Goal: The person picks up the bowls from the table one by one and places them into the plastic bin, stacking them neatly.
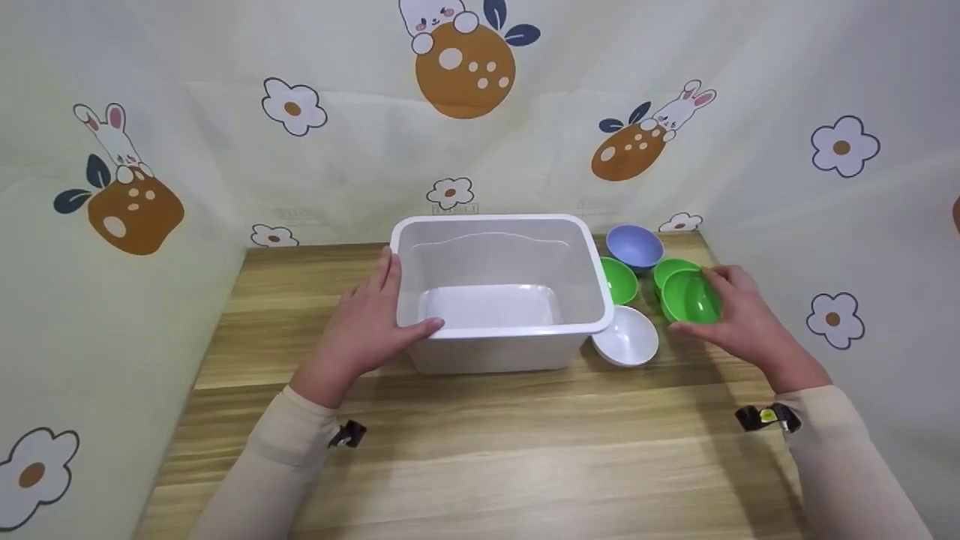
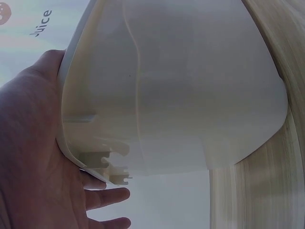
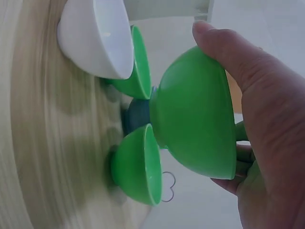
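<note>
A white plastic tub [image 1: 495, 351] stands at the middle back of the table. My left hand [image 1: 364, 322] rests at its front left corner, thumb on the front rim and fingers straight along the left side. To the right of the tub, my right hand [image 1: 750, 322] grips a green bowl [image 1: 690, 298] across its rim, between thumb and fingers. The right wrist view has this bowl [image 3: 195, 112] raised off the table. Just behind it sits another green bowl [image 1: 670, 267]. A third green bowl [image 1: 621, 283] is partly hidden by the tub's rim.
A white bowl [image 1: 627, 337] stands by the tub's front right corner. Farther back is a blue bowl [image 1: 635, 247], near the patterned curtain [image 1: 360, 165] that surrounds the back and sides. Wooden tabletop [image 1: 525, 450] stretches in front of the tub.
</note>
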Tool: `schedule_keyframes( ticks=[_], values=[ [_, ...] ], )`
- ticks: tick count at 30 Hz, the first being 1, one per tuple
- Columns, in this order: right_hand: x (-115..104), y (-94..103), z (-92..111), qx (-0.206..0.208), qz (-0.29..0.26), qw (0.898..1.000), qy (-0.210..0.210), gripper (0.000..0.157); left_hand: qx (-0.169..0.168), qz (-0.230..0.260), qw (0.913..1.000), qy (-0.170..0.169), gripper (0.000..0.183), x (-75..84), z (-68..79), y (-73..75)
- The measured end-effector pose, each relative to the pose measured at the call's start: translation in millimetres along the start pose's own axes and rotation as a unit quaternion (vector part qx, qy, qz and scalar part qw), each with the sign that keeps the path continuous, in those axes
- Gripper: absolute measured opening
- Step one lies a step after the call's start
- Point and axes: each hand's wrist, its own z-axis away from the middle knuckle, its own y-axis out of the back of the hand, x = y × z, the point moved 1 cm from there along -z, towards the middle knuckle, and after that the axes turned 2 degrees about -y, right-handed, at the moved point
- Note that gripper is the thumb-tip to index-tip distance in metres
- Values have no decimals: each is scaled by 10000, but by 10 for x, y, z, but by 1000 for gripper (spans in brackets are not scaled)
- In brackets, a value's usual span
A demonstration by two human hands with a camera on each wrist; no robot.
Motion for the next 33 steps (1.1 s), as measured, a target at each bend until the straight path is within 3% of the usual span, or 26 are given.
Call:
schedule_keyframes(
  ticks=[15, 33],
  values=[
    [-446, 181, -241, 49, -213, 9997, -97, 116, 11, 29, 10000, -1, 136, -3, 2, 4],
    [-715, 296, -414, -59, -190, 9997, 166, 120, 26, 17, 10000, -45, 138, -12, -3, -7]
  ],
)
